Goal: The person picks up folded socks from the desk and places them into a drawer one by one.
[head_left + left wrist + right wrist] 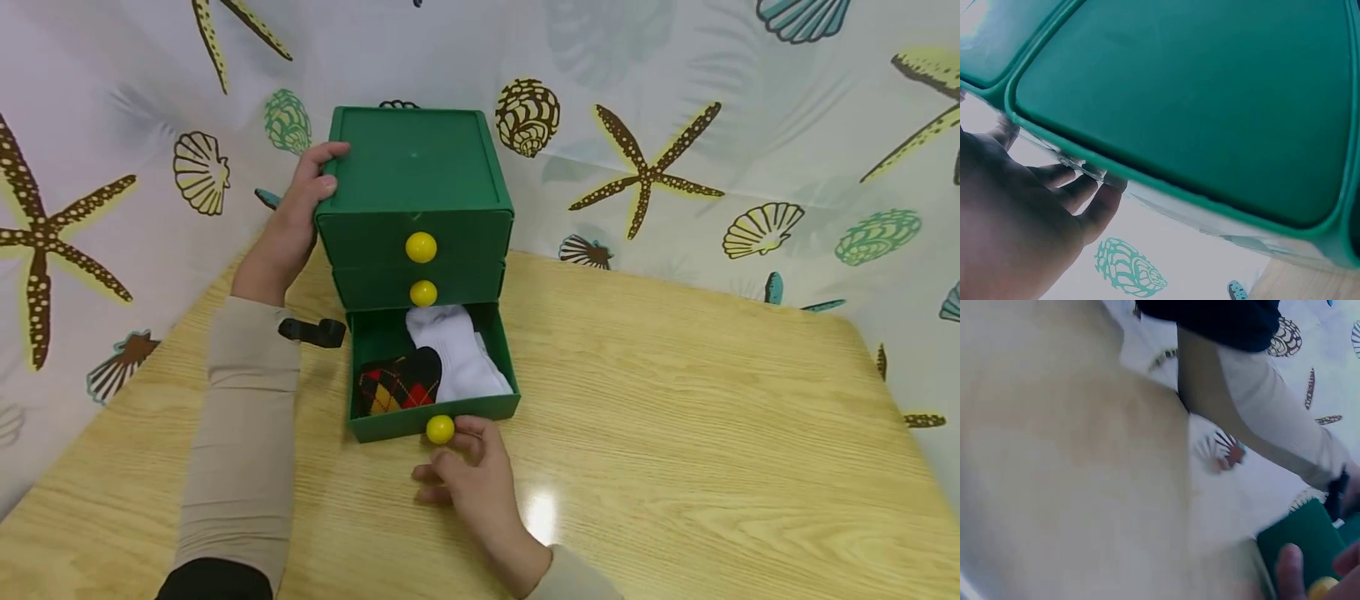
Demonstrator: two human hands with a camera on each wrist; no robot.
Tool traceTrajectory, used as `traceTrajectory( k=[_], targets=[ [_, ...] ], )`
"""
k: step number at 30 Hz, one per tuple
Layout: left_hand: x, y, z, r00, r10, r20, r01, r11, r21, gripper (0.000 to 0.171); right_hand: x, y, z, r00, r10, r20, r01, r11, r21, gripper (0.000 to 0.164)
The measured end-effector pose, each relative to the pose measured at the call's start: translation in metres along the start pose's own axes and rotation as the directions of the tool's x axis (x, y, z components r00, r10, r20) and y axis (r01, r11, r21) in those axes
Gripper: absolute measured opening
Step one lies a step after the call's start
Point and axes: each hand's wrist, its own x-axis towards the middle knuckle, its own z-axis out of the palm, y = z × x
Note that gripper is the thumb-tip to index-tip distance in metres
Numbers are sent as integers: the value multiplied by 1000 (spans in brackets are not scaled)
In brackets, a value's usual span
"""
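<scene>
A green drawer cabinet has its bottom drawer pulled out. Inside lie a white sock and a dark argyle sock with red and yellow diamonds. My left hand rests against the cabinet's upper left edge, fingertips on the top. In the left wrist view, its fingers lie along the green wall. My right hand is at the bottom drawer's yellow knob, a finger beside it and the thumb just below. The right wrist view shows the thumb apart from the knob.
Two upper drawers with yellow knobs are closed. The cabinet stands on a wood-grain table. Behind and beside it hangs a white cloth printed with starfish and shells. A black strap is on my left wrist.
</scene>
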Motion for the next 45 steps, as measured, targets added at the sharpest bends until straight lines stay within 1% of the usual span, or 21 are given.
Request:
traceTrajectory(
  k=[2, 3, 5, 9, 14, 21, 25, 29, 35, 38, 42, 45],
  targets=[
    [0, 0, 0, 1000, -2, -1, 3, 1000, 11, 48, 2, 9, 9, 998, -23, -50, 27, 996, 85, 46],
    [0, 0, 0, 1000, -5, -2, 5, 1000, 13, 48, 3, 12, 13, 996, -38, -77, 47, 993, 107, 45],
    [-1, -1, 0, 1000, -10, -2, 10, 1000, 9, 49, 8, 18, 20, 989, -75, -127, 90, 989, 118, 43],
    [-1, -2, 1, 1000, -18, -4, 18, 1000, 8, 49, 16, 24, 29, 966, -147, -212, 169, 981, 91, 42],
    [-1, 0, 1, 1000, -8, -5, 8, 1000, 21, 48, 25, 26, 34, 943, -205, -263, 216, 976, 12, 42],
    [0, 2, 2, 1000, -5, -3, 5, 1000, 23, 48, 41, 24, 35, 921, -258, -291, 241, 966, -92, 41],
    [-1, 2, 2, 1000, -12, -4, 12, 1000, 12, 49, 50, 23, 36, 917, -263, -298, 242, 964, -108, 40],
    [0, 2, 3, 1000, -6, 2, 6, 1000, -6, 48, 59, 21, 39, 913, -262, -312, 238, 964, -115, 40],
    [-2, 2, 0, 1000, -5, 2, 5, 1000, -13, 48, 76, 17, 47, 883, -294, -366, 214, 946, -243, 38],
    [-2, 2, -1, 1000, -5, 8, 5, 1000, -20, 48, 87, 14, 51, 889, -267, -373, 191, 955, -229, 38],
    [-2, 1, -1, 1000, -4, 15, 4, 999, -32, 49, 102, 11, 54, 908, -206, -364, 164, 976, -143, 39],
    [-1, 1, 0, 1000, -1, 14, 2, 1000, -31, 50, 111, 9, 56, 912, -192, -362, 160, 980, -116, 38]
  ],
)
